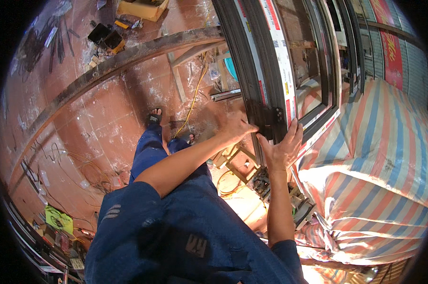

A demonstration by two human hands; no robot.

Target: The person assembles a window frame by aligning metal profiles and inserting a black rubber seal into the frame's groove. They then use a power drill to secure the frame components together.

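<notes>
The dark window frame (270,52) is the largest thing and stands upright in the upper middle of the view, with white protective tape along its profile. To the right of the frame lies a striped tarpaulin (379,156) in red, blue and white, covering a bulky heap. To the left of the frame spreads the reddish tiled floor (105,109), crossed by a long curved metal bar (105,68), and a yellow cable (193,102) runs over the floor near the frame's foot. The person wears blue work clothes (185,232), and both forearms reach up toward the frame.

On the lower part of the frame sits a black hinge-like fitting (269,122). The left hand (235,128) is at the left side of this fitting, its fingers bent and pressed on it; whether it grips a small part I cannot tell. The right hand (284,147) is open, palm against the frame just below and right of the fitting, with the fingers stretched upward.
</notes>
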